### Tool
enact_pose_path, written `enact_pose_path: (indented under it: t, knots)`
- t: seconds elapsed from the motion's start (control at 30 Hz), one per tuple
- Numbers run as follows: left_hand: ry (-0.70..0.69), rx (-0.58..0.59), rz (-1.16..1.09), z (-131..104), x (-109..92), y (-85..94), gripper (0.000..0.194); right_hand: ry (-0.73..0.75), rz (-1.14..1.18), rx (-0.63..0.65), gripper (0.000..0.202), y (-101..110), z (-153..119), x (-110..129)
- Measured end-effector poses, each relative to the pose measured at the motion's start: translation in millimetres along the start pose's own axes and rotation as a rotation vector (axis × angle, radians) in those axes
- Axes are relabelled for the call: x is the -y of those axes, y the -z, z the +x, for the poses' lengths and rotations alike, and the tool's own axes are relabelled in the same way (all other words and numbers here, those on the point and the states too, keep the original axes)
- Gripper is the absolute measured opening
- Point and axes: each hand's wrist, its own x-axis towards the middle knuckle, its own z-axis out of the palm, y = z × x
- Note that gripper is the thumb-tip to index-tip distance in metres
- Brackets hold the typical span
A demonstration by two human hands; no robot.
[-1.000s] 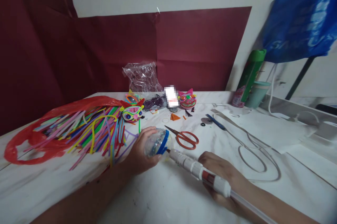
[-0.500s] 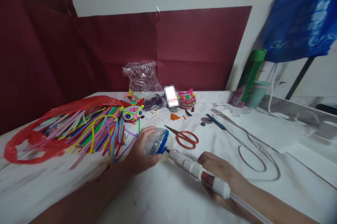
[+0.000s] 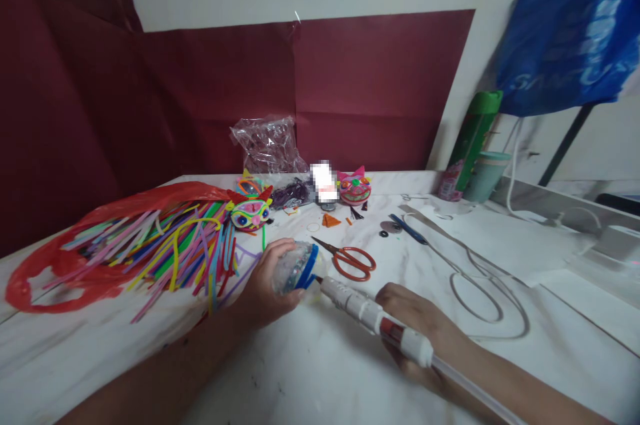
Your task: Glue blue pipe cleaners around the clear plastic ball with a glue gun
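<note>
My left hand [image 3: 275, 285] is wrapped round a clear, rounded plastic piece [image 3: 290, 268] with blue fuzzy strips [image 3: 307, 268] on its right side. My right hand [image 3: 413, 325] grips a white glue gun [image 3: 355, 304], and a clear glue stick [image 3: 470, 388] runs out of its back end. The dark nozzle points left, close beside the lower end of the blue strips; whether it touches them is hard to tell. Orange-handled scissors [image 3: 353, 262] lie just beyond the gun.
Colourful pipe cleaners [image 3: 170, 245] spill from a red bag [image 3: 65, 292] at the left. Two decorated animal heads [image 3: 251, 213] [image 3: 355, 189] stand at the back. A blue-handled tool [image 3: 409, 230] with a looping cable lies right, before a green can [image 3: 479, 138] and cup [image 3: 487, 177].
The glue gun's nozzle has shifted slightly up and left relative to the blue strips. Both hands keep their hold, and the view has moved a little.
</note>
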Motion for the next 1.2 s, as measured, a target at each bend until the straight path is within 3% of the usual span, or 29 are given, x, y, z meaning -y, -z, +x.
enact_pose_path:
  t: [0.43,0.67,1.2]
  knots:
    - [-0.002,0.006,-0.014,-0.3,0.3,-0.5,0.059,0.018,-0.004,-0.025,0.019,2.5,4.2,1.2]
    - [-0.006,0.0,-0.001,-0.4,-0.1,-0.1,0.061,0.069,0.03,0.04,0.018,1.4,-0.3,-3.1]
    - [-0.037,-0.006,-0.012,0.0,-0.4,-0.6,0.06,-0.015,0.038,0.021,0.015,1.1,2.7,3.3]
